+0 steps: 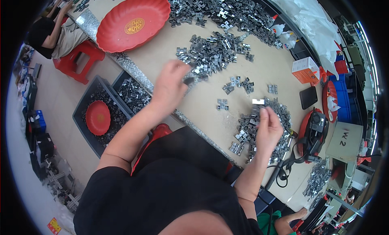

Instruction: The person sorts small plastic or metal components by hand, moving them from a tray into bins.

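My right hand point(269, 131) pinches a small shiny metal part point(258, 102) between thumb and fingers, above the near right pile of metal parts point(283, 113). Farther left, my left hand point(169, 87) is curled at the table's edge, slightly blurred. A dark grey metal piece point(189, 80) shows between its thumb and forefinger. Just beyond it lies a middle pile of silver-grey metal parts point(214, 53). Between the hands, a few small joined clusters point(222, 104) rest apart on the table point(202, 113).
A large red scalloped tray point(133, 22) sits at the far left, beside a bigger heap of parts point(219, 8). On the right are a phone point(308, 97), an orange-white box point(305, 70) and a black cabled device point(316, 129). Grey bins point(95, 83) of parts stand below left. Other people sit nearby.
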### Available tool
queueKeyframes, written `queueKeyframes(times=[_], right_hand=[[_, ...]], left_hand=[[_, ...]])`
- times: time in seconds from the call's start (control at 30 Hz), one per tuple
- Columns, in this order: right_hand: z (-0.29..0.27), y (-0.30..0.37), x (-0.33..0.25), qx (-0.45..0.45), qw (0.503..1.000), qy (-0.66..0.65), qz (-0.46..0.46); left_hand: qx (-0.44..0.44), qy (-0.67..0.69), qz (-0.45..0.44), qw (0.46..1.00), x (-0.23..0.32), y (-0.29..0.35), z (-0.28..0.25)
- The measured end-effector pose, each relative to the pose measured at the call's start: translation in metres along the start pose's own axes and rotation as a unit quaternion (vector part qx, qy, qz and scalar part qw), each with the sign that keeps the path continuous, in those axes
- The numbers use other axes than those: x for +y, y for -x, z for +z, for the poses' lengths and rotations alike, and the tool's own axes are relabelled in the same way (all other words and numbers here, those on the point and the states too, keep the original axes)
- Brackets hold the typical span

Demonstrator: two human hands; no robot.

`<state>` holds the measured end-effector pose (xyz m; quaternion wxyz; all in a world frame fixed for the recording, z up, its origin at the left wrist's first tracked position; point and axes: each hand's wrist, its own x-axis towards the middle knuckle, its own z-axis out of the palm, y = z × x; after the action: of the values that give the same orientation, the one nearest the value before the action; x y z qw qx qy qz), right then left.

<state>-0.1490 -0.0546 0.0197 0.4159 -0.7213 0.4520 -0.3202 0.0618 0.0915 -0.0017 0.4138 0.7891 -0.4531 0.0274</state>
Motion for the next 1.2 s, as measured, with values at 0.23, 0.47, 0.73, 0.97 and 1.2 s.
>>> queueKeyframes(times=[0.23, 0.47, 0.73, 0.97, 1.2], right_hand=[[-0.015, -0.013, -0.006, 0.037, 0.911, 0.387, -0.136], [0.04, 0.009, -0.028, -0.096, 0.954, 0.269, -0.088], [0.06, 0.012, -0.02, -0.163, 0.946, 0.249, -0.131], [0.047, 0.016, -0.016, -0.169, 0.956, -0.218, 0.1], [0.045, 0.03, -0.005, -0.198, 0.912, -0.337, 0.128]], left_hand=[[-0.037, -0.151, -0.147, 0.977, -0.016, -0.005, -0.009], [-0.033, -0.137, -0.163, 0.977, -0.015, 0.0, -0.005], [-0.073, 0.386, -0.226, 0.892, -0.003, 0.023, 0.007], [-0.165, 0.623, -0.294, 0.705, 0.026, 0.019, 0.02], [-0.22, 0.63, -0.228, 0.709, 0.045, 0.025, 0.031]])
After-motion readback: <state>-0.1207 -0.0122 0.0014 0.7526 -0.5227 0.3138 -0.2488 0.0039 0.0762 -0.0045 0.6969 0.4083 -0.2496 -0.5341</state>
